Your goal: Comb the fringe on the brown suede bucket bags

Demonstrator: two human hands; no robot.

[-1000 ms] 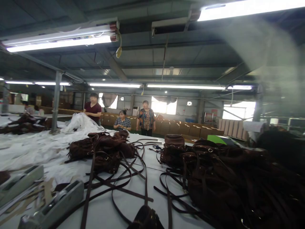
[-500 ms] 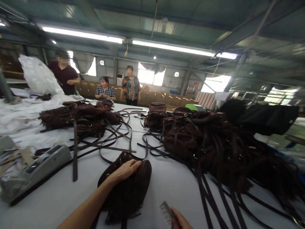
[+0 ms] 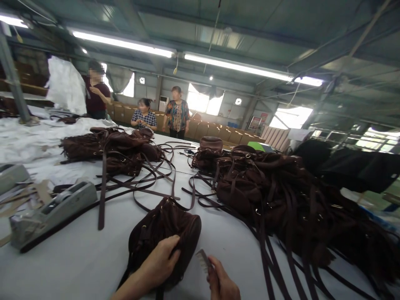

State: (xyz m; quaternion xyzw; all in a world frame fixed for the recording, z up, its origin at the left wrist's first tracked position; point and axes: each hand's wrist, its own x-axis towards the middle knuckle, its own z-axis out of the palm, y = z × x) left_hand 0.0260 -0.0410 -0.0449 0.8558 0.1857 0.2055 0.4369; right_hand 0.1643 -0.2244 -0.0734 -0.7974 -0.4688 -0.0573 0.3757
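A dark brown suede bag lies on the white table right in front of me. My left hand rests on the bag's near end, fingers curled over the suede and gripping it. My right hand is closed around the handle of a small comb-like brush, whose teeth sit just beside the bag's right edge. Long brown straps trail from the bag toward the far piles.
A heap of brown bags fills the right side. Another pile lies at the far left. A grey tape dispenser sits at the left, with white sheets behind. Three people stand at the table's far end.
The view dropped from the far room to the table. My left hand slid back along the bag toward me, and my right hand with the brush came up beside the bag.
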